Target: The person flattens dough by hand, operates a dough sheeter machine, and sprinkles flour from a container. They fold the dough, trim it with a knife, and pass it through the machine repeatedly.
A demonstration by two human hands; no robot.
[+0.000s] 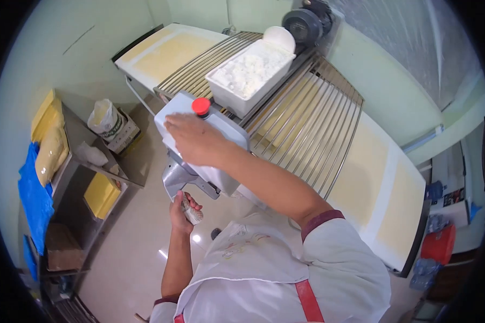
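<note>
A dough sheeter with a grey-white housing point(227, 125) stands in front of me. My left hand point(184, 211) is closed around its lever handle point(194, 215), a grip with a speckled wrapping, below the housing. The lever's grey metal arm point(175, 175) joins the grip to the machine. Over the top of the housing lies my right hand point(195, 139), palm down, its fingers reaching to the far left edge and partly hidden. Nothing shows in it. A red push button point(201, 106) sits just beyond its knuckles. Behind that, a white tub point(229, 92) of white flour point(251, 71) rests on the machine.
Slatted metal guards point(312, 129) flank the tub, over pale conveyor belts point(382, 177). A dark motor point(303, 27) is at the back. To the left are a shelf unit point(132, 181), a blue plastic sheet point(35, 196) and a white sack point(106, 118). A red container point(438, 244) stands right.
</note>
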